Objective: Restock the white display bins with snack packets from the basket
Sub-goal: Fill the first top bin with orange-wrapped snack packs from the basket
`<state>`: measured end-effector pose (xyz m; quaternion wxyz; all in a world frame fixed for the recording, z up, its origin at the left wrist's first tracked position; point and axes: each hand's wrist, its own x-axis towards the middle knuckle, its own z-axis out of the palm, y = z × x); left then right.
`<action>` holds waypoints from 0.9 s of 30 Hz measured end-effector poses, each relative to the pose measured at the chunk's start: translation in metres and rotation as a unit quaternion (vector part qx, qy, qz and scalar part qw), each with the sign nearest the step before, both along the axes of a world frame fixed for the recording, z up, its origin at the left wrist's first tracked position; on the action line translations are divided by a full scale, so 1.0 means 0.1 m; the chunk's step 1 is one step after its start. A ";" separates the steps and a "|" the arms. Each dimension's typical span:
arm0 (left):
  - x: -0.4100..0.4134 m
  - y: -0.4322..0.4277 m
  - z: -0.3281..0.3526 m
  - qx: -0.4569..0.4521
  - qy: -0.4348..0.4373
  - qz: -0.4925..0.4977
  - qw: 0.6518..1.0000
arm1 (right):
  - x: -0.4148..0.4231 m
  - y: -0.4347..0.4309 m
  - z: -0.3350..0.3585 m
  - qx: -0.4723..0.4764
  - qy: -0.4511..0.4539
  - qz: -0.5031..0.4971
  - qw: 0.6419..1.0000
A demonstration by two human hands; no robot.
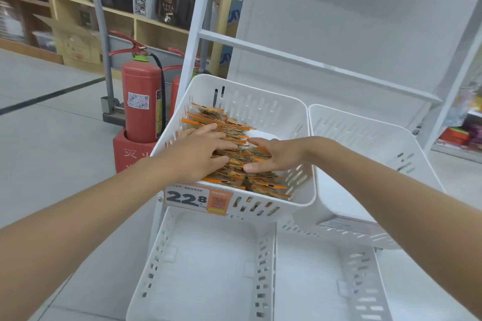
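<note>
Head view: the snack packets (260,182) sit at the centre of the frame, inside a slotted white display bin (260,107). They are flat brown sachets with orange sealed edges, packed on edge and leaning in overlapping rows. They look light, thin and floppy, with a slick film skin. A loose bunch would likely fan out or slide apart, so a handful is probably best taken across its flat faces, squeezed together as a stack, not by one orange edge.

The left hand (200,150) lies palm down over the rows, its fingers (206,129) straight and slightly spread, resting on the packet tops. The right hand (276,155) reaches in from the right. Its thumb and forefinger are parted in a wide span against the packets, more bracing than pinching, and its other fingers are hidden under the hand. Both hands seem to be evening out the rows.

The bin is only partly filled — bare white floor shows at its far right corner. A price tag (186,198) reading 22.8 hangs on its front wall. Just to the right is a second bin (365,138) with nothing visible inside, and two lower bins (208,255) stand beneath in the lower part of the frame. All are carried by a white rack (313,61). Left of the rack stands a red fire extinguisher (142,101), with wooden shelves (75,0) in the upper left. No supply basket shows.
</note>
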<state>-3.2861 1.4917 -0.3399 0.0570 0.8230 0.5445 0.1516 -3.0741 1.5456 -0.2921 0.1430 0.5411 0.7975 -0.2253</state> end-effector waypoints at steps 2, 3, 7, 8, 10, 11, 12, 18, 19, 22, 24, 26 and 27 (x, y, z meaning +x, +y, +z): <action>0.00 -0.02 0.00 -0.003 -0.008 0.003 1.000 | 0.02 0.00 0.04 -0.045 0.039 -0.009 0.998; 0.01 -0.03 0.00 -0.003 -0.012 0.003 1.000 | 0.02 0.01 0.02 -0.019 0.033 -0.004 0.999; 0.01 -0.03 0.01 -0.003 -0.022 0.005 1.000 | -0.01 0.08 -0.11 0.086 -0.058 0.013 0.994; 0.01 -0.03 0.01 -0.003 -0.023 0.006 1.000 | -0.01 0.09 -0.10 0.065 -0.054 0.004 0.996; 0.01 -0.02 0.00 -0.005 -0.024 0.008 1.000 | -0.01 0.09 -0.04 0.031 -0.032 -0.012 0.999; 0.01 -0.02 0.00 -0.005 -0.026 0.008 1.000 | -0.02 0.08 -0.04 0.023 -0.018 -0.010 1.000; 0.01 -0.02 0.00 -0.005 -0.027 0.009 1.000 | -0.02 0.08 -0.06 0.014 -0.005 0.000 1.000; 0.02 -0.02 0.01 -0.007 -0.023 0.011 1.000 | 0.01 0.05 -0.06 -0.025 -0.008 -0.020 0.999; 0.02 -0.02 0.01 -0.007 -0.024 0.011 1.000 | 0.00 0.03 -0.03 -0.036 -0.008 -0.022 0.999; 0.03 -0.04 0.04 0.003 -0.038 0.019 0.999 | -0.02 -0.04 -0.04 -0.035 0.019 -0.018 0.999; 0.03 -0.09 0.08 0.033 -0.071 0.033 0.996 | 0.00 -0.16 -0.04 0.014 0.048 -0.021 0.999; 0.05 -0.19 0.14 0.076 -0.116 0.048 0.989 | 0.04 -0.36 0.01 0.075 0.125 -0.027 0.989; 0.08 -0.26 0.17 0.094 -0.138 0.052 0.984 | 0.08 -0.49 0.03 0.112 0.167 -0.032 0.979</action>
